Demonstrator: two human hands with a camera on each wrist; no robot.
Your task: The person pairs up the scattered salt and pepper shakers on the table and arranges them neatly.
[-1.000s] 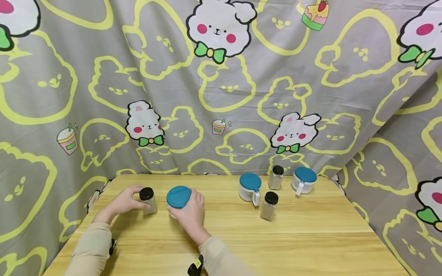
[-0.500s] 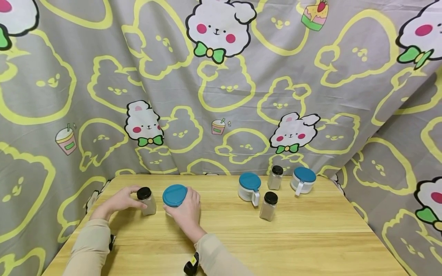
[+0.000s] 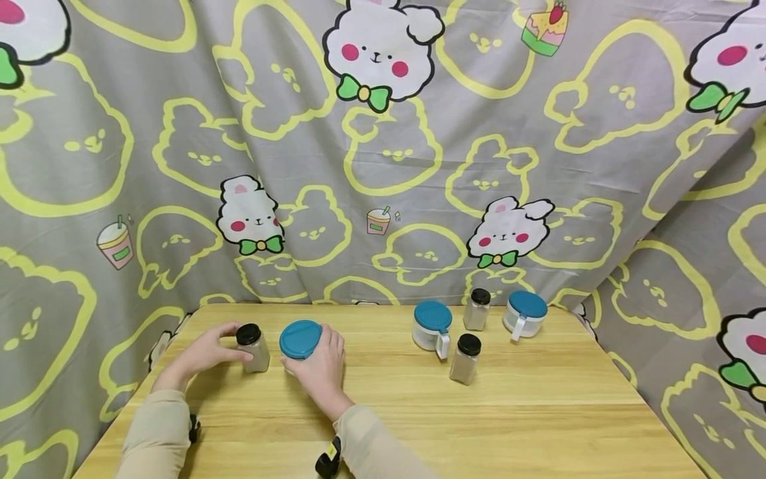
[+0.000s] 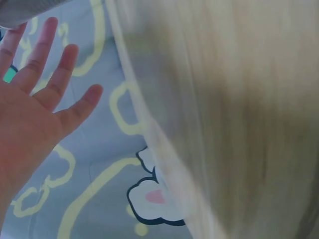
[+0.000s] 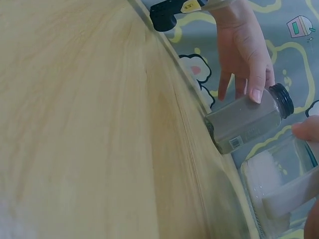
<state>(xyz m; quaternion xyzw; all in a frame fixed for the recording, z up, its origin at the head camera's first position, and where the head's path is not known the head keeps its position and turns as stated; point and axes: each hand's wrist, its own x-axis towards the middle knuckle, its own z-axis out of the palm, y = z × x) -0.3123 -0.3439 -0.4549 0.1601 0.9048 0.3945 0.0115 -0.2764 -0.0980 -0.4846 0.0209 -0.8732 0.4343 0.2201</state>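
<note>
At the table's left side, my left hand [image 3: 202,351] holds a clear spice jar [image 3: 257,356] with a black cap, thumb in front and fingertips behind. In the left wrist view the other fingers [image 4: 64,74] are spread and fairly straight. My right hand [image 3: 323,367] grips a glass seasoning pot [image 3: 300,338] with a blue lid, just right of that jar. In the right wrist view the pot [image 5: 264,172] shows its clear wall and white handle, close beside the spice jar [image 5: 244,122]. Both stand upright on the table; a narrow gap separates them.
Toward the right back of the wooden table [image 3: 383,426] stand two more blue-lidded pots, one nearer the middle [image 3: 432,319] and one farther right [image 3: 526,313]. Two black-capped spice jars, a front one [image 3: 465,362] and a back one [image 3: 477,311], stand between them. A patterned curtain [image 3: 389,266] hangs behind.
My right hand has shifted the blue-lidded pot to the left. The spice jar in my left hand has moved slightly left too. The things on the right have stayed put.
</note>
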